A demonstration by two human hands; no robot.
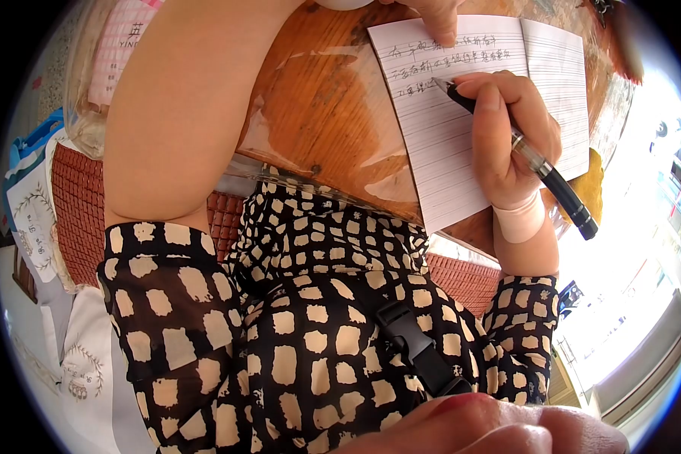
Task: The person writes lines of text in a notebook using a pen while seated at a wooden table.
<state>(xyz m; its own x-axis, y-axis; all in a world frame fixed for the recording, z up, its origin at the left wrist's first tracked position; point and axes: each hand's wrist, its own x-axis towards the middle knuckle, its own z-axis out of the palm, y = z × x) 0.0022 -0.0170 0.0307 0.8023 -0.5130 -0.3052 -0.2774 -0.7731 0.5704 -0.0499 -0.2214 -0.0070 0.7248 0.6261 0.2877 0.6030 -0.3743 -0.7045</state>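
Note:
A lined notebook (pixel 454 159) lies open on the wooden table, with several rows of handwriting near the top of its left page. My right hand (pixel 511 132) is closed around a black pen (pixel 556 185) with a clear middle section. The pen's tip meets the page at the end of the lowest written row. At the top edge of the view, part of my left hand (pixel 433 13) shows, one finger stretched down onto the upper page beside the writing. The rest of that hand is cut off by the frame.
The round wooden table (pixel 325 98) has a clear plastic cover. A pink checked item with printed characters (pixel 121 57) lies at its left. Reddish-brown woven seat mats (pixel 76 219) are below the table edge. A mustard-coloured object (pixel 589 185) sits by the notebook's right side.

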